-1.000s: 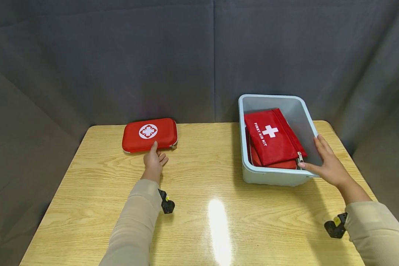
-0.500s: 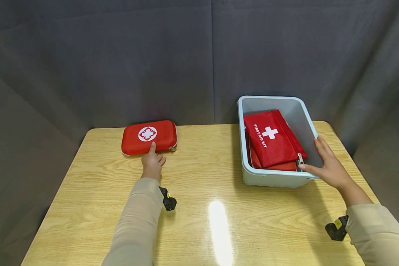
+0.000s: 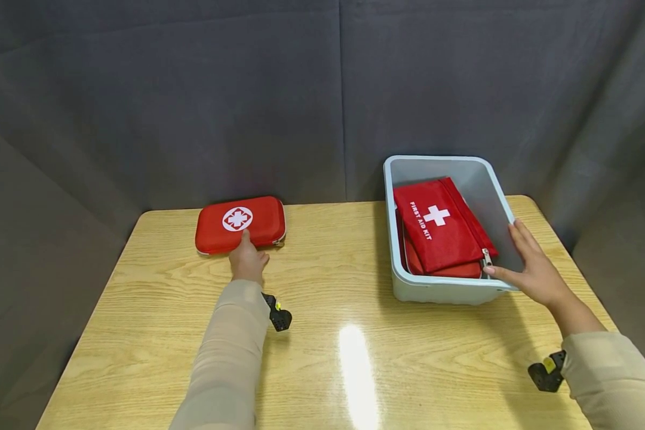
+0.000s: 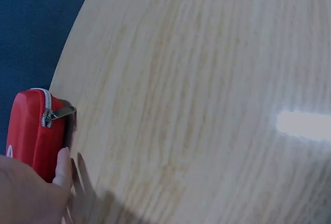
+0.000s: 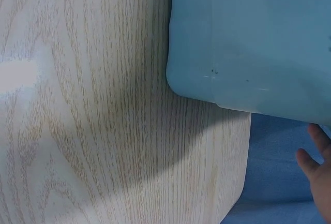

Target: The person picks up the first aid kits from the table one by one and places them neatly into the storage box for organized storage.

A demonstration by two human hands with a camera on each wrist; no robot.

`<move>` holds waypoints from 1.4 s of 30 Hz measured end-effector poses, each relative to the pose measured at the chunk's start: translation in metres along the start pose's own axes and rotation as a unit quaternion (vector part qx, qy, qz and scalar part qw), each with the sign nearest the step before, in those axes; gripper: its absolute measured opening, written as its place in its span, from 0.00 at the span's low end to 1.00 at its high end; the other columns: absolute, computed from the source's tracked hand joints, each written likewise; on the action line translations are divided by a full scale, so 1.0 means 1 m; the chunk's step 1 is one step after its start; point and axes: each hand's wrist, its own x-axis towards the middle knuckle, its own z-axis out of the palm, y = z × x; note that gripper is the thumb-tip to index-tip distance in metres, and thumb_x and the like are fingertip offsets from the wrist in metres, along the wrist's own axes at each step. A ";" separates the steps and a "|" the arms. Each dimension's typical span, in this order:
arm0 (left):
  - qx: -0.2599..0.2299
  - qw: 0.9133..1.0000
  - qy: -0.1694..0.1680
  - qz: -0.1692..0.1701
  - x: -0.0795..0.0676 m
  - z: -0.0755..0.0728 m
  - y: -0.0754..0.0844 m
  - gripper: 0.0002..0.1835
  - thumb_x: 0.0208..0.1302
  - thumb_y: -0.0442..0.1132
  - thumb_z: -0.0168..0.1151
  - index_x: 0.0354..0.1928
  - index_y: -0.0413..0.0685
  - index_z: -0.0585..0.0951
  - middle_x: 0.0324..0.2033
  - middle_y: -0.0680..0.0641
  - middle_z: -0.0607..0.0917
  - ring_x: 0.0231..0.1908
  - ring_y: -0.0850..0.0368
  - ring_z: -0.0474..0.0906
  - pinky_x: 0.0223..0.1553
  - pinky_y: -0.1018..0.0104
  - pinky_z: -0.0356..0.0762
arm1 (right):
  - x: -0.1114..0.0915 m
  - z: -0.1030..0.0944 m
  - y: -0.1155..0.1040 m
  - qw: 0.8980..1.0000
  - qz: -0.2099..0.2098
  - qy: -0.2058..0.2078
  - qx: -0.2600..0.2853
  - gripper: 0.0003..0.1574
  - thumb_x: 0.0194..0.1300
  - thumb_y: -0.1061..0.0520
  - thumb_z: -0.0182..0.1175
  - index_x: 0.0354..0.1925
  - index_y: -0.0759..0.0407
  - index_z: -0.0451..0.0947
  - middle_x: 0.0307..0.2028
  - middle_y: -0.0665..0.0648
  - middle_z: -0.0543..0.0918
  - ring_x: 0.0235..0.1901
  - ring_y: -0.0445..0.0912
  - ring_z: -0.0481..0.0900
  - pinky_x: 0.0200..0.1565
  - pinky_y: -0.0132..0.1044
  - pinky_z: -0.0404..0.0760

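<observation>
A red hard zip case (image 3: 258,221) with a white cross emblem lies at the back left of the table. My left hand (image 3: 245,263) is at its front edge, thumb over the top. In the left wrist view one straight finger (image 4: 63,167) lies along the case's front side, below the metal zipper pull (image 4: 63,112). My right hand (image 3: 534,269) spreads over the near right corner of a pale blue plastic bin (image 3: 441,292), its thumb at the near rim and fingers at the right rim. Inside the bin, a red FIRST AID KIT pouch (image 3: 451,239) lies tilted on another red case (image 3: 454,272).
The wooden table (image 3: 322,286) has a bright light reflection near its front middle. Dark grey cloth (image 3: 236,107) hangs behind it and at both sides. A small black camera (image 3: 279,316) sits on each wrist.
My left hand has moved slightly forward against the red case, with its fingers closer to the front edge. The right hand and the bin hold their places; the head view has shifted slightly.
</observation>
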 end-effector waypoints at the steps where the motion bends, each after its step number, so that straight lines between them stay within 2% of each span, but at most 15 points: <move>1: 0.015 1.000 0.006 0.000 0.008 0.000 -0.002 0.38 0.59 0.58 0.46 0.63 0.39 0.53 0.49 0.33 0.70 0.46 0.48 0.72 0.45 0.61 0.69 | 0.000 0.000 0.000 1.000 0.000 0.000 0.001 0.60 0.48 0.50 0.62 0.65 0.61 0.33 0.65 0.62 0.33 0.61 0.63 0.34 0.45 0.69 0.49; 2: 0.025 1.000 0.013 -0.002 0.017 0.000 -0.005 0.38 0.58 0.59 0.46 0.62 0.40 0.54 0.47 0.34 0.72 0.45 0.48 0.73 0.44 0.62 0.71 | -0.001 0.000 0.000 1.000 0.001 0.000 0.002 0.60 0.48 0.50 0.62 0.65 0.61 0.33 0.65 0.62 0.33 0.61 0.63 0.34 0.45 0.69 0.49; 5: 0.037 0.998 0.043 -0.013 0.023 0.005 -0.004 0.36 0.59 0.60 0.44 0.61 0.40 0.58 0.44 0.36 0.74 0.42 0.50 0.75 0.41 0.64 0.72 | -0.001 0.000 0.000 1.000 0.005 -0.001 0.003 0.60 0.48 0.50 0.62 0.65 0.61 0.33 0.65 0.62 0.33 0.61 0.64 0.34 0.44 0.69 0.50; 9: 0.028 0.996 0.071 -0.037 0.039 0.010 -0.003 0.34 0.60 0.58 0.44 0.60 0.40 0.60 0.43 0.35 0.76 0.41 0.50 0.75 0.39 0.64 0.73 | -0.001 0.000 0.000 1.000 0.008 -0.002 0.002 0.60 0.48 0.49 0.62 0.65 0.60 0.32 0.65 0.62 0.33 0.61 0.64 0.34 0.44 0.69 0.51; 10: 0.022 0.996 0.076 -0.038 0.045 0.011 -0.004 0.36 0.58 0.59 0.45 0.60 0.39 0.59 0.41 0.34 0.76 0.38 0.49 0.76 0.36 0.63 0.75 | -0.001 0.000 0.000 1.000 0.007 -0.002 0.002 0.60 0.48 0.50 0.62 0.65 0.60 0.33 0.65 0.62 0.33 0.61 0.63 0.34 0.44 0.69 0.51; 12: 0.015 0.995 0.082 -0.046 0.048 0.013 -0.002 0.35 0.58 0.57 0.47 0.60 0.39 0.59 0.41 0.34 0.76 0.38 0.49 0.76 0.35 0.63 0.75 | -0.001 0.000 0.000 1.000 0.006 -0.001 0.000 0.60 0.48 0.50 0.62 0.65 0.60 0.33 0.65 0.62 0.33 0.61 0.63 0.34 0.44 0.69 0.51; 16: 0.006 0.995 0.090 -0.052 0.039 0.014 0.002 0.33 0.59 0.55 0.49 0.59 0.39 0.60 0.42 0.35 0.76 0.38 0.49 0.76 0.36 0.63 0.74 | -0.001 0.001 0.001 1.000 0.004 0.000 -0.002 0.60 0.48 0.50 0.62 0.65 0.60 0.33 0.65 0.62 0.33 0.61 0.63 0.34 0.44 0.69 0.51; 20: -0.021 0.995 0.076 -0.064 0.025 0.013 0.006 0.32 0.60 0.52 0.48 0.61 0.43 0.57 0.52 0.38 0.70 0.46 0.49 0.72 0.45 0.62 0.70 | -0.001 0.001 0.001 1.000 0.003 0.001 -0.002 0.59 0.49 0.50 0.62 0.65 0.61 0.33 0.65 0.62 0.33 0.61 0.63 0.34 0.45 0.68 0.49; 25: -0.052 0.995 0.064 -0.059 0.026 0.014 0.003 0.33 0.60 0.51 0.49 0.62 0.41 0.55 0.53 0.36 0.68 0.48 0.46 0.70 0.46 0.60 0.68 | 0.000 0.001 0.002 1.000 0.003 -0.001 -0.001 0.59 0.49 0.50 0.61 0.65 0.61 0.33 0.65 0.61 0.33 0.61 0.63 0.34 0.46 0.68 0.48; 29: 0.021 0.996 0.079 -0.022 0.022 0.014 -0.004 0.31 0.60 0.55 0.47 0.58 0.39 0.61 0.45 0.39 0.75 0.43 0.51 0.75 0.45 0.64 0.69 | 0.001 0.000 0.002 1.000 0.005 0.001 -0.002 0.59 0.50 0.49 0.61 0.65 0.61 0.33 0.65 0.61 0.33 0.61 0.62 0.34 0.47 0.68 0.47; 32: 0.072 0.991 0.110 0.002 0.018 0.015 -0.010 0.32 0.58 0.59 0.46 0.54 0.40 0.65 0.38 0.42 0.79 0.38 0.53 0.77 0.42 0.64 0.69 | 0.002 0.000 0.002 1.000 0.004 0.004 0.000 0.59 0.49 0.49 0.61 0.65 0.61 0.33 0.65 0.61 0.33 0.61 0.62 0.34 0.47 0.68 0.47; 36: 0.024 0.985 0.166 0.022 0.023 0.017 -0.014 0.32 0.57 0.57 0.49 0.55 0.40 0.61 0.45 0.44 0.73 0.44 0.54 0.71 0.44 0.66 0.68 | 0.005 0.002 0.002 1.000 0.003 0.003 0.002 0.59 0.50 0.49 0.61 0.65 0.61 0.33 0.65 0.60 0.33 0.61 0.62 0.34 0.48 0.68 0.46; 39: -0.021 0.978 0.205 0.036 0.027 0.016 -0.014 0.33 0.56 0.53 0.52 0.57 0.39 0.57 0.49 0.45 0.67 0.47 0.53 0.65 0.46 0.68 0.66 | 0.006 0.003 0.002 1.000 0.004 0.002 0.002 0.59 0.50 0.49 0.61 0.65 0.60 0.33 0.65 0.60 0.33 0.61 0.62 0.33 0.47 0.68 0.46; 42: -0.091 0.972 0.212 0.050 0.030 0.014 -0.014 0.31 0.56 0.48 0.55 0.56 0.39 0.56 0.49 0.45 0.67 0.46 0.55 0.66 0.44 0.71 0.67 | 0.007 0.003 0.002 1.000 0.004 0.003 0.000 0.59 0.49 0.49 0.61 0.65 0.60 0.33 0.65 0.61 0.33 0.61 0.62 0.34 0.47 0.68 0.47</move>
